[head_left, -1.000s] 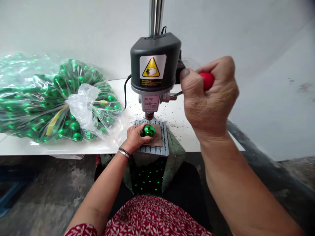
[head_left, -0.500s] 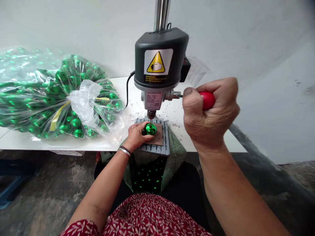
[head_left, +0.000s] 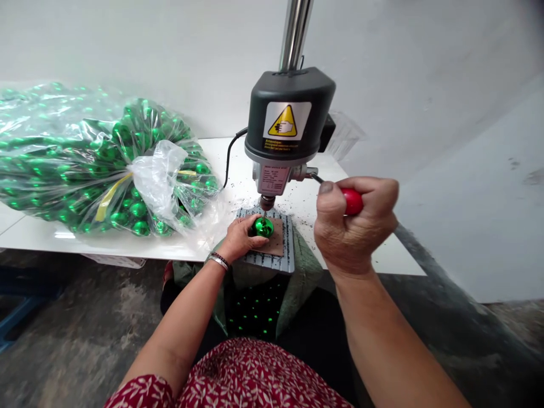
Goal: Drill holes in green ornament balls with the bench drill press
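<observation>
Between thumb and fingers, my left hand (head_left: 243, 237) grips a shiny green bauble (head_left: 264, 227) from its left side. The bauble sits on a brown square board (head_left: 276, 241) over the grey slotted base plate (head_left: 288, 255), directly under the drill chuck (head_left: 267, 203). A thin bit reaches down to the bauble's top; whether it has entered cannot be made out. My right hand (head_left: 355, 226) is closed around the red knob (head_left: 352, 202) of the lever on the right of the drill press (head_left: 291, 122).
A clear plastic bag (head_left: 157, 170) full of green baubles lies on the white table (head_left: 170, 247) at left. Dark shavings surround the base plate. A green sack (head_left: 304, 260) with glints of green inside hangs open at the table edge. A black cable (head_left: 229, 156) runs behind.
My right hand has lowered the lever's red knob slightly. The left hand still holds the bauble under the bit. The whole view has shifted a little.
</observation>
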Demonstrator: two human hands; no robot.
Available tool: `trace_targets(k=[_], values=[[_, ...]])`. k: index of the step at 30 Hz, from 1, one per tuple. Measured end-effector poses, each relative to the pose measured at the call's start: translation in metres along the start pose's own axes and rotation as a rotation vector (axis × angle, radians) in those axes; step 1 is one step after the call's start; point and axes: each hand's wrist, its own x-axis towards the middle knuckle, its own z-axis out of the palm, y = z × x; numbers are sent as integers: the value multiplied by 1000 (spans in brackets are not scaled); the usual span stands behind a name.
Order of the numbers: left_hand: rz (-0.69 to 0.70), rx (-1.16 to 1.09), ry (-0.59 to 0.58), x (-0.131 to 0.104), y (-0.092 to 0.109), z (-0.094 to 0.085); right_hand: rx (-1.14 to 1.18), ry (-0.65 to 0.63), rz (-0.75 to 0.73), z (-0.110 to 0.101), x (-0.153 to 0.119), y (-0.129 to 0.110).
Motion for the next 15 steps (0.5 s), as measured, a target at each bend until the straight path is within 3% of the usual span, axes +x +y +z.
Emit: trace_targets(k=[10, 12, 15], values=[[-22, 16, -1, -1, 3, 0, -11, 14, -81, -1, -37, 10], [-10, 1, -2, 0, 1, 1, 32, 47, -82, 2, -30, 8], [-6, -25, 25, 1, 1, 3, 62, 95, -36, 12, 7, 3]])
